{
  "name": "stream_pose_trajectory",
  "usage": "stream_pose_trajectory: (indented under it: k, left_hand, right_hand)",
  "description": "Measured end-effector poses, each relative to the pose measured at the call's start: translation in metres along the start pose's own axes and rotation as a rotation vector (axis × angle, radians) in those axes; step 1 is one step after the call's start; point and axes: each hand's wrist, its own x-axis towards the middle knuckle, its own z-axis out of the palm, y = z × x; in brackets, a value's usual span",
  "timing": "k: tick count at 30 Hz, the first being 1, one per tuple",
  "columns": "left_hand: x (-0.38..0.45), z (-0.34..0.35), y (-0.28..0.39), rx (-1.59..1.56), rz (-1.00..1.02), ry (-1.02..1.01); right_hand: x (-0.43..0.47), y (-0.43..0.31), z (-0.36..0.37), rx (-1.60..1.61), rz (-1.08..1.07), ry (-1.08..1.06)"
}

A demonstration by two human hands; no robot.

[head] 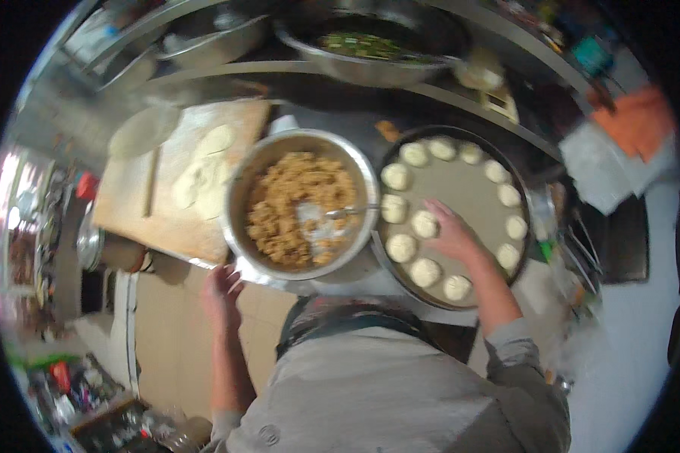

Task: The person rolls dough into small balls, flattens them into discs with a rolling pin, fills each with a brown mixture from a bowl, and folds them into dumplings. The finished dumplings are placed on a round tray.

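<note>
Inside the round, dark-rimmed pan [470, 195], pale pleated buns [402, 249] form a loose ring along the wall. My right hand [450, 232] reaches in from the right, its fingers around one bun [425, 224] that sits inward of the ring. Left of the pan stands a steel bowl [368, 170] of brown crumbly filling [294, 175], a spoon [345, 212] resting in it. My left hand [224, 283], slightly blurred, hovers near the front edge of the floured wooden board [124, 198]. Its fingers are loosely bent and apart, with nothing seen in them.
Flat dough rounds [201, 181] overlap on the board, beside a rolling pin [151, 181] and a larger pale disc [144, 131]. Behind, a shelf holds a large metal basin [374, 71] with chopped greens. A dark tray [623, 243] and an orange cloth [637, 122] are at right.
</note>
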Motion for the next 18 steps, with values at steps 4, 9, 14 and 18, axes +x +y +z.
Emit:
stream_pose_trajectory:
  k: [4,9,14,18]
  left_hand:
    - [0.061,-0.013,0.001,-0.012,0.066,-0.054]
    - [0.184,-0.027,0.017,0.576,0.303,0.148]
    - [0.286,-0.008,0.036,0.906,0.401,0.242]
    - [0.318,0.008,0.038,1.153,0.253,0.211]
  right_hand:
    - [0.01,-0.014,0.009,-0.143,0.138,-0.113]
    - [0.005,-0.057,0.012,-0.278,0.33,0.065]
    - [0.026,-0.126,0.028,-0.073,0.173,0.04]
    - [0.068,-0.165,0.06,-0.245,-0.052,0.024]
